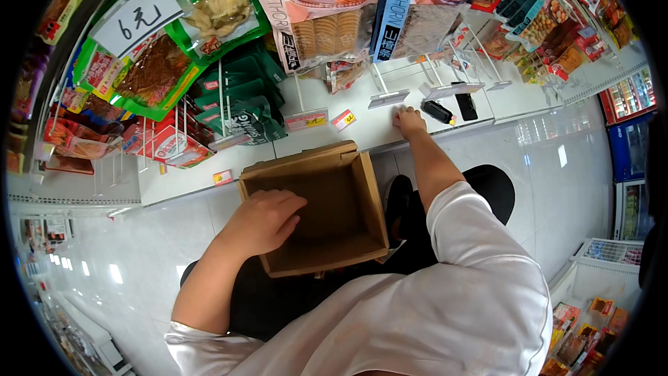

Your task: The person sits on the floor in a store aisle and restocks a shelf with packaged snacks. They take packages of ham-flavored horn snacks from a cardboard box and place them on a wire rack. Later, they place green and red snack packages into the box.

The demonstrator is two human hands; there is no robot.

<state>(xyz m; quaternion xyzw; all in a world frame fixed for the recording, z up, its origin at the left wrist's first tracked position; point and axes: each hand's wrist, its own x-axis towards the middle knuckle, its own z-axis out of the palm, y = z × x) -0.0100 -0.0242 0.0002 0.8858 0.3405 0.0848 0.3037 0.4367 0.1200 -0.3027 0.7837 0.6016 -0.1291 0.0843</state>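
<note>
My left hand (pixel 271 218) hovers over the near-left side of a cardboard box (pixel 373 201), its fingers loosely bent and nothing seen in it. The box stands open at the front of the white shelf (pixel 360 128), and no contents show inside. Out on the shelf, my right hand (pixel 410 123) has its fingers curled at the surface. A bit of pinkish red shows by its fingertips, too small to identify. Just right of that hand lie a black oblong case (pixel 437 111) and a black phone-like object (pixel 466 106).
Snack packs hang on metal hooks above, among them hawthorn snacks (pixel 326 15), green pouches (pixel 245 99) and red packs (pixel 177 141). A handwritten price card (pixel 138 15) hangs upper left. Small price tags (pixel 343 120) lie on the shelf. A chest freezer (pixel 579 292) stands lower right.
</note>
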